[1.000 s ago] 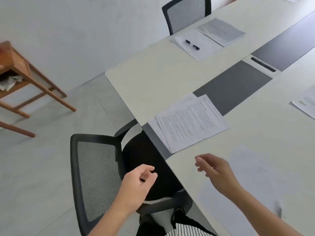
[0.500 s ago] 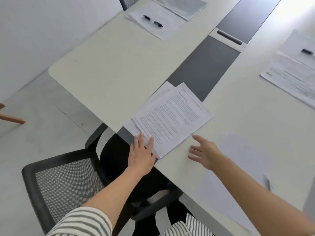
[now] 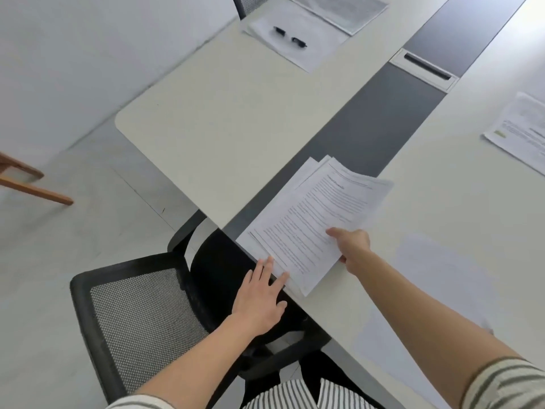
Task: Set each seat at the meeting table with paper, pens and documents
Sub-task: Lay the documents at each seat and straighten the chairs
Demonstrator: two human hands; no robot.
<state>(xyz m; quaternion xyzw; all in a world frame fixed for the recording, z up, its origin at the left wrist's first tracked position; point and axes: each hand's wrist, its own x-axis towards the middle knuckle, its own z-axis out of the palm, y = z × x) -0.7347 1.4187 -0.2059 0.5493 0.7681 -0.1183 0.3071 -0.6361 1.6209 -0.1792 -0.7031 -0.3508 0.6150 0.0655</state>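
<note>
A stack of printed documents (image 3: pixel 312 219) lies at the table's near end, partly over the dark centre strip. My right hand (image 3: pixel 352 246) pinches the stack's right edge, thumb on top, and the far end of the sheets curls up off the table. My left hand (image 3: pixel 261 296) lies flat with straight fingers, its fingertips touching the stack's near corner at the table edge. A blank sheet (image 3: pixel 427 290) lies on the table under my right forearm. Across the table a set place has a white sheet (image 3: pixel 295 39) with two black pens (image 3: pixel 290 36) and a grey document (image 3: pixel 342 10).
A black mesh office chair (image 3: pixel 141 320) stands tucked at the table end below my left arm. Another printed document (image 3: pixel 522 134) lies at the right edge. A cable hatch (image 3: pixel 424 69) sits in the dark centre strip (image 3: pixel 368 125). A wooden frame (image 3: pixel 29 184) stands on the floor at left.
My right hand has moved onto the document stack and taken hold of its right edge, lifting the sheets. My left hand stays flat at the stack's near corner.
</note>
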